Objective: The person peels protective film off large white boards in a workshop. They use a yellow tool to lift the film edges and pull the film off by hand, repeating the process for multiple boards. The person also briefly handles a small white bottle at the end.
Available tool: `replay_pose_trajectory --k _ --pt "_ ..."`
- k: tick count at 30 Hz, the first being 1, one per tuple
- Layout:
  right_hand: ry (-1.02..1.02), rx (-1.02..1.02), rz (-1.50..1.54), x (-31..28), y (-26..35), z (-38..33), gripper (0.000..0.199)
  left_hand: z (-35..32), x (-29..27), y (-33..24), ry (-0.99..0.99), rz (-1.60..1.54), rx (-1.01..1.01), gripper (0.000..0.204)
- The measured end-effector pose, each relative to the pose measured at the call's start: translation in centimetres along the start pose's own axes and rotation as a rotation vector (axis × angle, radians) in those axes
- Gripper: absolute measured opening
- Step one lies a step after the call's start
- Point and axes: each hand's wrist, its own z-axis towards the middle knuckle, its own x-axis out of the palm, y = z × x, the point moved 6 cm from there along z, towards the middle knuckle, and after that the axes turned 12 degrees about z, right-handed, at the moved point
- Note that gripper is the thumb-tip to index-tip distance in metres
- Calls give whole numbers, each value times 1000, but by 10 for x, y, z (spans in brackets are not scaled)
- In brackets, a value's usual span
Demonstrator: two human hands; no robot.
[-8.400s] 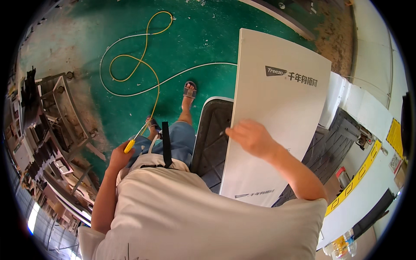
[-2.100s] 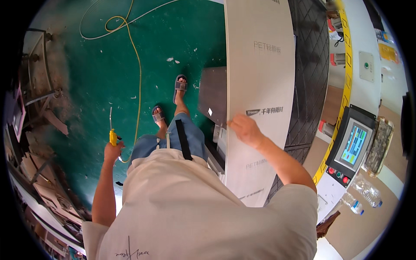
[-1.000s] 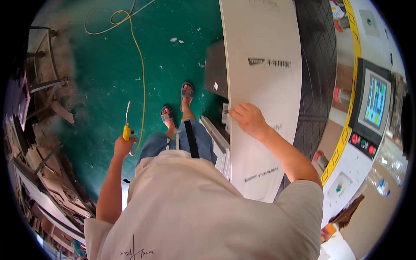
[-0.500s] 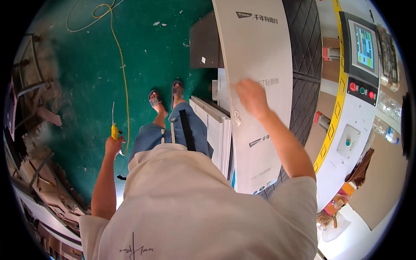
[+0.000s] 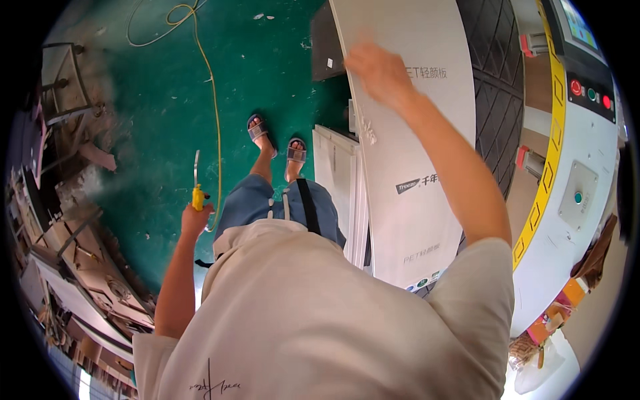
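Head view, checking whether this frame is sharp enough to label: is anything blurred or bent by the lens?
Head view: the right hand on the white panel is smeared by motion; the left hand with the yellow air-gun tool is sharper; the panel's straight edges bow toward the rim, and black corners ring the fisheye circle.

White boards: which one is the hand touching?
The right hand rests on the big white board with printing on its face. The other white boards are stacked lower by the feet, untouched.
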Motion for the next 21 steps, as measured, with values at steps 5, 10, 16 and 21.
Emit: replay_pose_trajectory --k 5,10,16,21 --pt "172 5 107 13 112 -169 14 -28 46 -16 14 223 151 43" --pt "284 42 214 5 186 -267 17 -45 70 -16 -19 271 141 47" --pt "119 161 128 -5 134 -211 27 -61 68 14 10 128 61 47" --pt "-218 221 36 -14 59 -78 25 -80 62 39 37 208 21 44"
